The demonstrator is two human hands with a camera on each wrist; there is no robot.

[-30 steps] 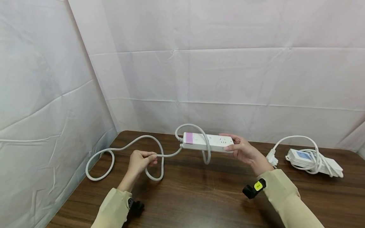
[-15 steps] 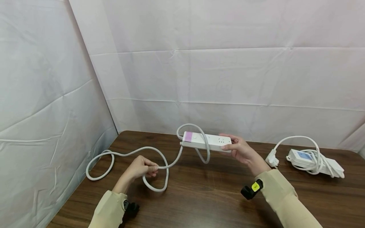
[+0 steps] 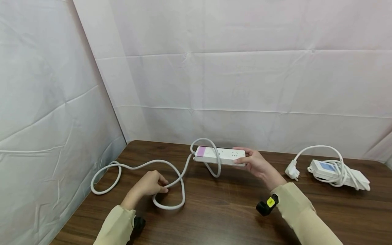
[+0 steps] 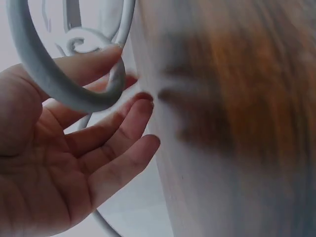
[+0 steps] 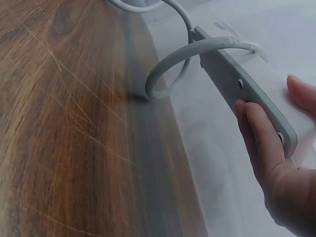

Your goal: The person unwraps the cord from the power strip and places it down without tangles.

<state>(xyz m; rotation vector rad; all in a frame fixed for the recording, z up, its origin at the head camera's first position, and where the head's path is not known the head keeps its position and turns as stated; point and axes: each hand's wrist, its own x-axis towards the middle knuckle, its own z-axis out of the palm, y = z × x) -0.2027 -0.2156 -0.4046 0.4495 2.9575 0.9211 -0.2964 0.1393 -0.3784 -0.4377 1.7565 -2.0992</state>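
Note:
A white power strip (image 3: pixel 226 156) with a purple label is held at its right end by my right hand (image 3: pixel 258 167), thumb on the front and fingers behind. In the right wrist view, fingers (image 5: pixel 266 136) lie along the strip's grey underside (image 5: pixel 232 81), which is tilted above the table. Its grey-white cable (image 3: pixel 183 166) loops around the strip and runs left into another loop. My left hand (image 3: pixel 148 188) is at that loop, thumb and fingers spread apart. In the left wrist view, the cable (image 4: pixel 74 96) passes by the thumb (image 4: pixel 89 66) and the other fingers are loosely bent.
A second white power strip (image 3: pixel 356 177) with a blue label lies at the right, its cord wound round it. Its plug (image 3: pixel 292 170) rests beside it. White cloth (image 3: pixel 245 85) hangs behind and at left of the brown wooden table (image 3: pixel 214 217).
My left hand has moved down toward me with the cable, and its fingers have parted. The power strip dipped slightly and shifted left with my right hand. The cable loop moved nearer and right.

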